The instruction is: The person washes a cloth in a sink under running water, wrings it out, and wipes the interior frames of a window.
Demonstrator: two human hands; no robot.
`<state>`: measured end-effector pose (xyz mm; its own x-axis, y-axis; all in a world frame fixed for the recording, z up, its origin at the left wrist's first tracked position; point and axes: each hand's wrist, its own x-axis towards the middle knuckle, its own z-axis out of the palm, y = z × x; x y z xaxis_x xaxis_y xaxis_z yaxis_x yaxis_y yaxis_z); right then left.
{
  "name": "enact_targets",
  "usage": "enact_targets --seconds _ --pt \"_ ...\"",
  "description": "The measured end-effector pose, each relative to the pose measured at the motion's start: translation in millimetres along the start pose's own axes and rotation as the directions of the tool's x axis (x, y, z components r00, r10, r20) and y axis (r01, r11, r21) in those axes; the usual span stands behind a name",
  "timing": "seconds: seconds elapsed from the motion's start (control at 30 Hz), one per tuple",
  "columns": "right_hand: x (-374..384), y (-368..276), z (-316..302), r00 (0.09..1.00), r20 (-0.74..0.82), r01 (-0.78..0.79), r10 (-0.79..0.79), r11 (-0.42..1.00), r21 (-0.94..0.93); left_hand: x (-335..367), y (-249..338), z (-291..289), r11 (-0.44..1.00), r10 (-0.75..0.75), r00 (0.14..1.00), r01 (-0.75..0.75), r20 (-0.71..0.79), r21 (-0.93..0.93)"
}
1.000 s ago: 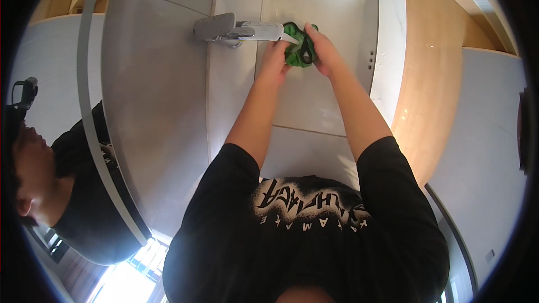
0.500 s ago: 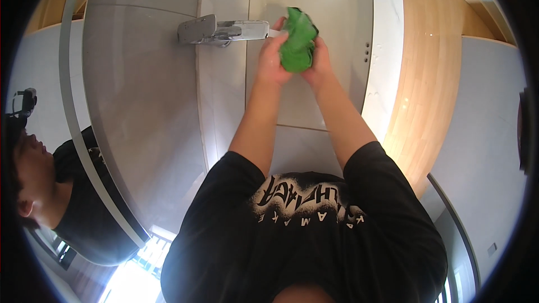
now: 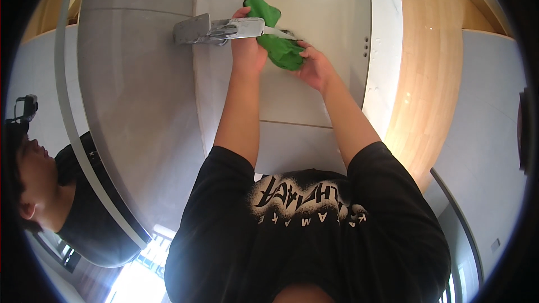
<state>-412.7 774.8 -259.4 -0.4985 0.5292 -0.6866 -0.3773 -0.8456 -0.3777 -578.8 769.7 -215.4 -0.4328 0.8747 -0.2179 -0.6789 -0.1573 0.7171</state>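
A green cloth [image 3: 285, 54] is stretched between my hands over the white sink basin [image 3: 314, 104]. My left hand [image 3: 250, 50] grips its far left part, partly hidden beneath the spout of the chrome faucet [image 3: 238, 29]. At the cloth's near right end, the fingers of my right hand [image 3: 315, 66] are closed on its edge. A stream of water [image 3: 279, 33] runs from the spout across the middle of the cloth. Just beyond the stream, part of the drain [image 3: 288, 32] shows.
A white stone rim [image 3: 383, 73] with water drops borders the basin on the right, with light wooden boards [image 3: 424, 73] past it. Along the left stands a grey tiled wall [image 3: 140, 78] and a mirror [image 3: 48, 78] reflecting me. Small overflow holes [image 3: 366, 46] mark the basin's right wall.
The cloth went from a bunched bundle to spread out under the faucet. My left hand moved left beneath the spout, and my hands are farther apart.
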Motion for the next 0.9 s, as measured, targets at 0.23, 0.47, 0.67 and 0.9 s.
enact_targets --seconds 0.23,0.47,0.67,0.9 --pt "-6 -13 31 0.966 0.252 -0.06 -0.06 0.894 0.443 -43 -36 37 0.872 -0.013 0.983 0.102 -0.185 0.479" --pt "26 -15 46 0.942 0.209 -0.271 0.263 0.963 0.009 -77 -52 18 -0.189 0.501 0.808 -0.247 0.309 0.95" --pt "12 -8 79 0.99 0.138 0.048 -0.006 0.951 -0.307 -44 -44 -8 0.718 0.311 0.949 -0.202 -0.048 0.666" --pt "35 -6 68 0.604 0.494 0.661 -0.626 0.047 -0.749 -27 -41 9 0.998 0.031 0.991 -0.024 -0.131 0.052"
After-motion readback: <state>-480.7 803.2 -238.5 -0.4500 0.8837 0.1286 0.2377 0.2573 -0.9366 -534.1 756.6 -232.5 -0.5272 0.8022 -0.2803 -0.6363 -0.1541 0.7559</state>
